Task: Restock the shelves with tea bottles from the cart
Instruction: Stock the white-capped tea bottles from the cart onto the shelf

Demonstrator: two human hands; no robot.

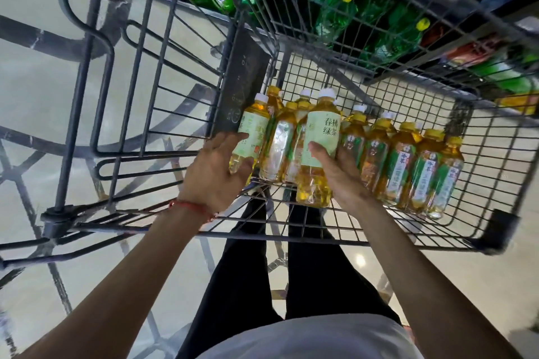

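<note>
Tea bottles (388, 160) sit in a row in the cart (291, 232), packed close, side touching side, with yellow and white caps. From the head camera we look down into the cart. Our left hand (215, 175) is at the left end of the cart, and its fingers curl round a white-capped bottle (251, 125) there. Our right hand (342, 181) is near the middle of the cart. It grips a big-label bottle (320, 137), thumb on the front of the label and fingers round the back, and this bottle sits higher than the ones beside it. Past the far side of the cart we see green soda bottles (332, 17).

We think each tea bottle is full, so it will feel a bit heavy for one hand, but not too heavy. The plastic looks thin and may squish a little if we squeeze hard. The label wrap looks smooth and could slip. So we think the best place to hold is round the middle, on the label, thumb on one side and fingers on the other. Bottles packed this close may tip over in the cart when one comes out, so we would lift straight up
</note>
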